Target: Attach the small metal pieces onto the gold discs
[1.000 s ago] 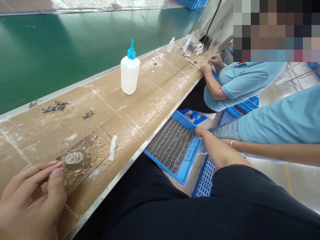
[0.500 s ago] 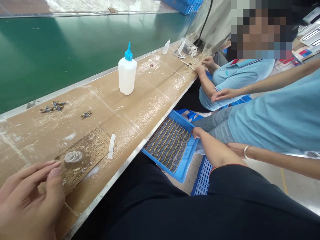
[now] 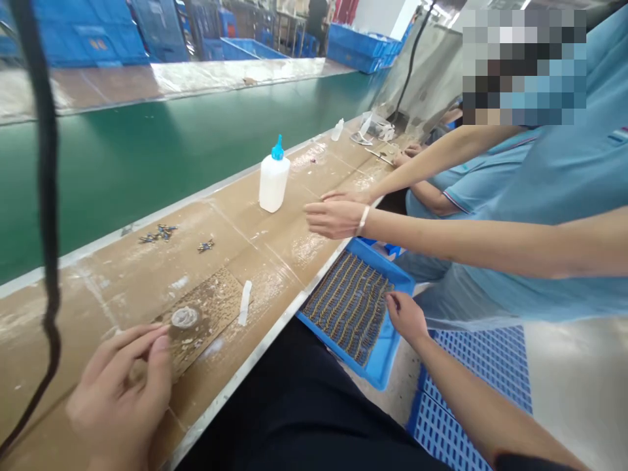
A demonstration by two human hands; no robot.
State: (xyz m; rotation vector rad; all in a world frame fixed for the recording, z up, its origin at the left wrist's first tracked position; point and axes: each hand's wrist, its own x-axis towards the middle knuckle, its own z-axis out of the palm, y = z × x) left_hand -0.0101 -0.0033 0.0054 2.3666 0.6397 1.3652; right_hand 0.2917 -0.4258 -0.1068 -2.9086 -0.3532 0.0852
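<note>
My left hand [image 3: 127,386] is closed in a pinch over the near end of a glue-spotted cardboard piece [image 3: 216,311]. What sits between its fingertips, if anything, is too small to name. Just beyond the fingertips lies a whitish blob of paste [image 3: 185,318]. My right hand [image 3: 406,318], fingers curled together, is over the right side of a blue tray [image 3: 387,356]; any small item in it is hidden. Rows of small blue and gold pieces [image 3: 348,307] fill much of the tray. Two little clusters of similar pieces [image 3: 157,233] lie on the table.
A white bottle with a blue cap [image 3: 274,183] and a white strip [image 3: 245,302] are on the brown table [image 3: 235,255]. A co-worker's hands [image 3: 336,216] reach over the table edge. A black cable [image 3: 46,229] hangs at left. Blue slatted crates [image 3: 441,418] stand below the tray.
My right hand has come forward from beside my leg to over the tray's right side. The co-worker's arms have swung over the table. The view has tilted up; my left hand keeps its pinch.
</note>
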